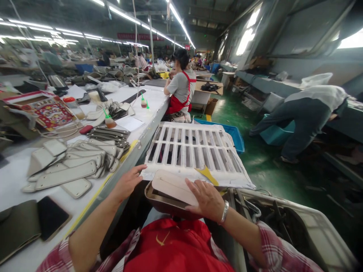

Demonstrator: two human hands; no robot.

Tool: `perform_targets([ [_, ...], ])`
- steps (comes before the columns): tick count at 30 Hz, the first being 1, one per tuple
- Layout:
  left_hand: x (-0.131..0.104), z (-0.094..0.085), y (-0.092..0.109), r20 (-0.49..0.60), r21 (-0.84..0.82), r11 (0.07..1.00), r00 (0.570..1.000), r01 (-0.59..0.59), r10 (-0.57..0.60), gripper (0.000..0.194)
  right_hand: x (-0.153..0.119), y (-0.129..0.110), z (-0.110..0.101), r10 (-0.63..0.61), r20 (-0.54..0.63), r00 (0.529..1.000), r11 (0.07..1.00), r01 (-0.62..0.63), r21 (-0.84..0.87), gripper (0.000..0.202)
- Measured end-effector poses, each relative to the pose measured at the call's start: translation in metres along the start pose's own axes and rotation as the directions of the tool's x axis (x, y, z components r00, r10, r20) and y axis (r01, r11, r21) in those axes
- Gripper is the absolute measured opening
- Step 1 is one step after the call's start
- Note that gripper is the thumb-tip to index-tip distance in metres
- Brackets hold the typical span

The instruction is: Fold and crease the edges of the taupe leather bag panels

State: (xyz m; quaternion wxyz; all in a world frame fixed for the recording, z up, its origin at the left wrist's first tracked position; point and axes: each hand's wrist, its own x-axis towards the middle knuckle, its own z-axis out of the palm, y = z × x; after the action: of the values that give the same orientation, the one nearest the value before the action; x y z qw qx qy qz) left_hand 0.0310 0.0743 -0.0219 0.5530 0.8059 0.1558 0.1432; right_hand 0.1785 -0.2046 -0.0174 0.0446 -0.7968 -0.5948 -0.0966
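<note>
My right hand (206, 199), with a silver bracelet at the wrist, grips the right end of a pale beige rounded panel (173, 187). Its fingers lie over the panel's top and the thumb is at the near edge. Under the panel is a brown open-topped, curved-walled piece (170, 205) close to my red apron. My left hand (129, 183) holds nothing; its fingers reach out to the left front corner of a white slatted rack (187, 165). A yellow pointed piece (208, 175) lies on the rack's near edge.
On the white table (17, 181) at left lie a pile of pale rounded strips (76, 162), darker strips (109, 136), a phone (52, 217) and green-tipped bottles (109, 120). A co-worker (183, 85) sits ahead; another person (309, 109) bends over a teal bin (276, 132).
</note>
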Motion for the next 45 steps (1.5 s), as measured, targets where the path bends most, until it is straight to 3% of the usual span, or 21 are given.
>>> perform_targets([
  [2,-0.007,0.000,-0.006,-0.081,-0.201,0.970,0.984,0.137,-0.156,0.043,0.008,-0.005,0.002,-0.058,0.041,0.997,0.998,0.058,-0.006,0.076],
  [4,-0.014,0.011,-0.014,-0.088,-0.318,0.921,0.960,0.227,-0.267,0.047,0.015,-0.008,0.003,-0.089,0.083,0.993,0.996,0.092,-0.021,0.065],
  [7,-0.020,0.033,-0.028,-0.065,-0.369,0.894,0.952,0.255,-0.299,0.052,0.020,-0.006,0.002,-0.114,0.140,0.984,0.992,0.120,-0.034,0.059],
  [12,-0.014,0.051,-0.041,-0.093,-0.079,0.971,0.968,0.227,-0.234,0.050,0.017,-0.004,-0.003,-0.164,0.247,0.955,0.983,0.178,-0.036,0.061],
  [18,-0.003,0.049,-0.051,-0.056,0.060,0.980,0.981,0.189,-0.186,0.050,0.020,-0.011,-0.005,-0.227,0.396,0.890,0.968,0.249,-0.006,0.062],
  [22,0.007,0.045,-0.051,-0.086,0.192,0.970,0.987,0.147,-0.133,0.047,0.037,-0.005,0.002,-0.208,0.454,0.866,0.977,0.207,0.054,0.059],
  [24,0.007,0.045,-0.044,-0.129,0.298,0.949,0.990,0.100,-0.063,0.046,0.045,-0.003,0.007,-0.185,0.470,0.863,0.983,0.169,0.076,0.059],
  [26,0.000,0.048,-0.032,-0.109,0.490,0.870,0.986,-0.055,0.124,0.039,0.050,-0.001,0.009,-0.152,0.480,0.864,0.988,0.125,0.088,0.061],
  [28,-0.011,0.054,-0.021,0.116,0.646,0.685,0.930,-0.337,0.348,0.032,0.052,0.000,0.008,-0.125,0.493,0.861,0.991,0.083,0.107,0.061],
  [31,-0.029,0.057,-0.016,0.507,0.616,0.403,0.733,-0.676,0.454,0.027,0.051,0.002,0.003,-0.095,0.500,0.861,0.988,0.021,0.153,0.069],
  [33,-0.035,0.051,-0.021,0.606,0.583,0.288,0.642,-0.760,0.469,0.029,0.051,0.005,0.001,-0.074,0.491,0.868,0.980,-0.029,0.199,0.076],
  [35,-0.035,0.041,-0.029,0.633,0.561,0.222,0.586,-0.797,0.506,0.035,0.050,0.008,0.000,-0.049,0.488,0.871,0.969,-0.076,0.233,0.076],
  [38,-0.031,0.030,-0.031,0.655,0.528,0.205,0.549,-0.824,0.518,0.032,0.048,0.009,0.001,-0.020,0.485,0.874,0.967,-0.107,0.232,0.071],
  [41,-0.026,0.029,-0.022,0.695,0.499,0.263,0.562,-0.826,0.447,0.024,0.047,0.008,0.003,-0.005,0.466,0.885,0.966,-0.115,0.230,0.071],
  [45,-0.019,0.034,-0.010,0.749,0.454,0.320,0.551,-0.832,0.368,0.025,0.048,0.005,0.007,0.031,0.508,0.861,0.965,-0.158,0.208,0.064],
])
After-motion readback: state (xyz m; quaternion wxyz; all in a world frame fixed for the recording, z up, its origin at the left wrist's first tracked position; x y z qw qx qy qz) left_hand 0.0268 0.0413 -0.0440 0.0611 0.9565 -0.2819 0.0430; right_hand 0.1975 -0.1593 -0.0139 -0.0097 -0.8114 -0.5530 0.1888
